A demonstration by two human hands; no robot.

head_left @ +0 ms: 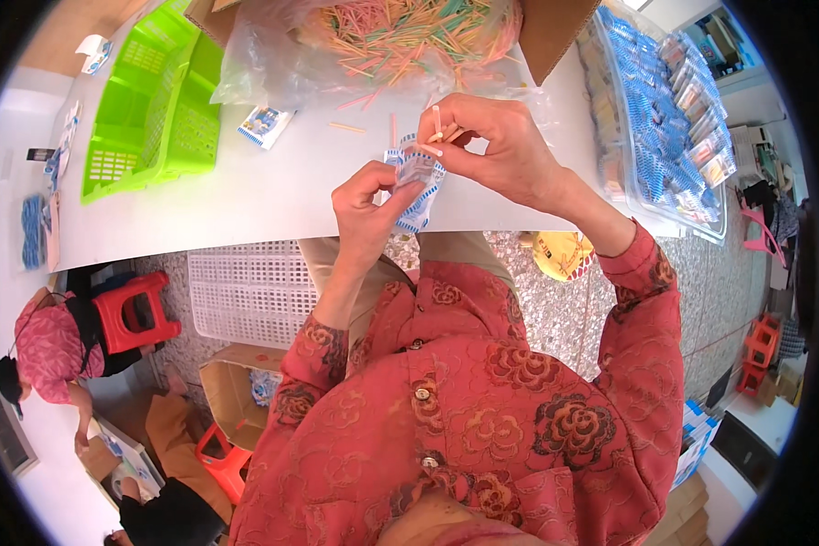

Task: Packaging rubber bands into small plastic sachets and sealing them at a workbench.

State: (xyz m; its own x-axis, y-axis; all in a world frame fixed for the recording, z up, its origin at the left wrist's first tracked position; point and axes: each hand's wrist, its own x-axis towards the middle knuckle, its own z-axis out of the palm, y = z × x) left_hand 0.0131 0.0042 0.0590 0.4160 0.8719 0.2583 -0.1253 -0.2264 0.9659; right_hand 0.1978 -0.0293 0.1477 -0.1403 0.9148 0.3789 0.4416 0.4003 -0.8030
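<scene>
My left hand (366, 205) pinches a small blue-and-white plastic packet (417, 211) near the front edge of the white table, with the packet's mouth upward. Several short pale pink and cream sticks (439, 136) are between the fingertips of my right hand (510, 150), right at the packet's mouth. Whether any stick is inside the packet, I cannot tell. Beyond my hands, a heap of pink, yellow and green sticks (409, 41) lies in a clear plastic bag (268, 59) within a cardboard box (557, 35). A few loose sticks (348, 127) are scattered on the table (282, 196).
At the left stands a bright green basket (150, 105), with another packet (266, 126) beside it. A clear tub (630, 205) full of blue packets (655, 118) occupies the right. Below are a white crate (246, 291), a carton (232, 382) and red stools (136, 309); other people sit at lower left.
</scene>
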